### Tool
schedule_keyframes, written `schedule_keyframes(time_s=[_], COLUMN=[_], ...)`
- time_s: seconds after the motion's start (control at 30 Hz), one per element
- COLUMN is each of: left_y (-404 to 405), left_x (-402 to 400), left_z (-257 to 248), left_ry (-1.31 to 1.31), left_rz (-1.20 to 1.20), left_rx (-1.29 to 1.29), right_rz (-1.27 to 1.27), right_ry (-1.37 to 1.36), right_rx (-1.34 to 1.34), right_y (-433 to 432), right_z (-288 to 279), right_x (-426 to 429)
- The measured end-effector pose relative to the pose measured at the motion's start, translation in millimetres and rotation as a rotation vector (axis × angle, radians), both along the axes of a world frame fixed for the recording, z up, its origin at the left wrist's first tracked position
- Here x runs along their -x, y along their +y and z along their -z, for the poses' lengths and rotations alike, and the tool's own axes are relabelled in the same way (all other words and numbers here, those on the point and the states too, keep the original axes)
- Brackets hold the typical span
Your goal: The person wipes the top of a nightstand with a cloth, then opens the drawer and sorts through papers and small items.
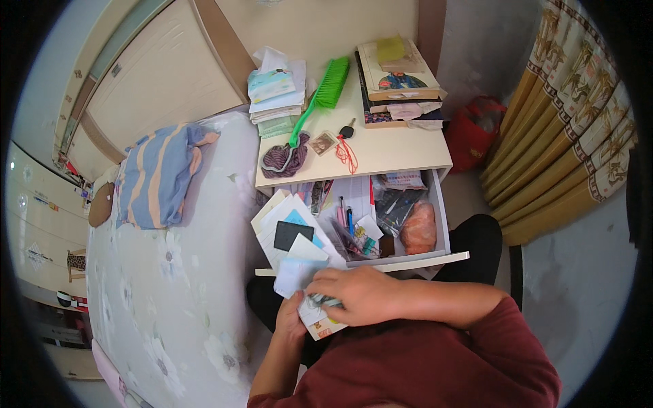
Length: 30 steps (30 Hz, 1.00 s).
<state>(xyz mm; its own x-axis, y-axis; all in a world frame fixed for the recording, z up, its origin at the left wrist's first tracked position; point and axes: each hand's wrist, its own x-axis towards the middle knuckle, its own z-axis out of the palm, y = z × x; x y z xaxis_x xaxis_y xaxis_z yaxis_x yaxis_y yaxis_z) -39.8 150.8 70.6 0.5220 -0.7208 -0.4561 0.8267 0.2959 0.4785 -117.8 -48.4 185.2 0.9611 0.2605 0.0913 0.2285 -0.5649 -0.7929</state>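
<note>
My left hand grips a small bundle of papers in front of my lap, thumb along its edge. Over that bundle lies my right hand, its fingers curled on a crumpled grey-green item whose material I cannot tell. Just beyond, a folded pale blue paper and a white card overlap a pile of envelopes and papers at the drawer's left side. A flat black wallet or card holder rests on that pile. The pulled-out drawer stands before me.
Pens, binder clips, a black pouch and an orange plastic-wrapped bundle lie inside the drawer. On the nightstand are a green brush, books and a key. A bed adjoins it.
</note>
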Motion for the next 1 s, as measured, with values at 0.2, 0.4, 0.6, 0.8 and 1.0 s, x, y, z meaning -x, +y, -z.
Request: schedule_keyframes(time_s=[0.2,0.4,0.6,0.8,1.0], left_y=[-13.5,-18.7,15.3,116.1,163.4], left_x=[-2.2,-5.2,-34.1,-97.2,-147.7], left_z=[-11.0,-27.6,-44.9,-33.2,-34.2], left_ry=[-0.109,-0.04,-0.038,-0.165,-0.149], left_rz=[-0.044,-0.137,-0.361,-0.654,-0.833], left_rx=[-0.11,-0.155,-0.21,-0.174,-0.32], right_rz=[0.207,0.549,0.86,0.972,1.009], right_ry=[-0.035,0.15,-0.012,-0.071,-0.164], right_rx=[-0.294,-0.409,-0.341,-0.18,-0.308], right_y=[-48.8,-78.6,-111.3,-133.3,-147.0], right_z=[14.9,25.5,50.5,79.3,103.6], right_x=[15.1,27.4,49.2,63.3,86.6])
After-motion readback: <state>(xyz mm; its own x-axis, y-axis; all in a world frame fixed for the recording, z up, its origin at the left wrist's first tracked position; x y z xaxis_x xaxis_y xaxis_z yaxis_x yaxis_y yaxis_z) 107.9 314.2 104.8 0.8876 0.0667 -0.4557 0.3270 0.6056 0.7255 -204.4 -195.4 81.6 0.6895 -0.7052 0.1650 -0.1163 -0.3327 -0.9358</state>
